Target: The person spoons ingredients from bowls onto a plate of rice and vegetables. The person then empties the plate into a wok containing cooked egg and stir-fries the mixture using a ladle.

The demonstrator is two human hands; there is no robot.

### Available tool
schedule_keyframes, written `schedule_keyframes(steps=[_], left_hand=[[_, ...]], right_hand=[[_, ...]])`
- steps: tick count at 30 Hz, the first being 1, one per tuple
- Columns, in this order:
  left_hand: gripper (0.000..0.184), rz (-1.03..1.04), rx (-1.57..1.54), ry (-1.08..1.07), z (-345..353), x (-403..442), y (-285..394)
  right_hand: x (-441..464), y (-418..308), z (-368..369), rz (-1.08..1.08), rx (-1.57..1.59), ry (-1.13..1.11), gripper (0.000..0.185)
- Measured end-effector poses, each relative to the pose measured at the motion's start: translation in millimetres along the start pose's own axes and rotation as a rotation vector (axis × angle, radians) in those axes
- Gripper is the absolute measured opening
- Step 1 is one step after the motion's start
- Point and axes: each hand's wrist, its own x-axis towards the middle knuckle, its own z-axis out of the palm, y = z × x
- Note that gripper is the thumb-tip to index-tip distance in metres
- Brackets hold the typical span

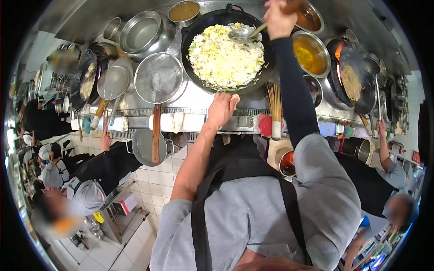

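Note:
A large black wok [192,83] sits before me, filled with fried rice [221,61] mixed with yellow egg and green bits. My left hand [220,109] is closed at the wok's near edge, with a piece of pale cloth [234,101] under its fingers; the exact part gripped is hidden. At the far right side of the wok, my right hand [280,20] wraps round the wooden handle of a metal ladle [243,35]. The ladle's bowl rests on or just above the rice.
Right of the wok stand a bowl of yellow oil [310,54] and a bamboo brush [274,106]. On the left are a mesh strainer [158,74] and metal bowls [141,31]. Co-workers stand at both sides, near a wok of noodles [350,83] and another wok [88,81].

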Motion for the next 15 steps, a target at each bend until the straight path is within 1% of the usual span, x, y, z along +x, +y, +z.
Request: schedule_keyframes(steps=[2,3,4,5,6,7,8,9,10,11,12,13,14,15], left_hand=[[0.029,-0.025,-0.005,-0.018,-5,-5,5],[0.028,-0.036,-0.011,-0.012,-4,-1,8],[0.028,-0.031,-0.014,-0.001,0,-2,9],[0.028,-0.024,-0.015,-0.006,2,-11,8],[0.028,-0.004,-0.011,0.023,1,0,4],[0.029,0.004,-0.011,0.022,-1,5,4],[0.03,0.007,-0.013,0.012,-2,2,5],[0.031,0.011,-0.015,0.003,-3,0,5],[0.031,0.036,-0.024,-0.009,-2,-6,4],[0.032,0.068,-0.032,-0.021,-3,-8,1],[0.032,0.103,-0.04,-0.01,-4,1,-3],[0.03,0.172,0.019,-0.05,-7,2,-10],[0.03,0.158,-0.006,-0.067,-8,-6,-12],[0.031,0.152,-0.029,-0.059,-9,-1,-13]], right_hand=[[-20,15,18,-0.66,-0.315,-0.071,0.03],[-14,17,10,0.0,-0.291,-0.356,0.029],[-5,-6,22,0.006,-0.365,-0.288,0.03],[-9,-13,24,-0.014,-0.259,-0.214,0.03],[0,-19,37,-0.069,-0.138,-0.145,0.029],[-10,-28,43,-0.038,-0.054,0.002,0.028],[-16,-17,33,-0.07,0.032,-0.093,0.025],[-22,28,44,-0.157,-0.034,-0.132,0.025],[-36,30,54,-0.23,-0.109,-0.165,0.026],[-32,26,51,0.034,-0.227,-0.296,0.028],[-14,19,58,-0.11,-0.316,-0.351,0.032],[-11,8,65,-0.053,-0.226,-0.25,0.032],[-12,-3,75,-0.009,-0.135,-0.148,0.033],[-21,-13,84,0.056,0.018,0.003,0.031]])
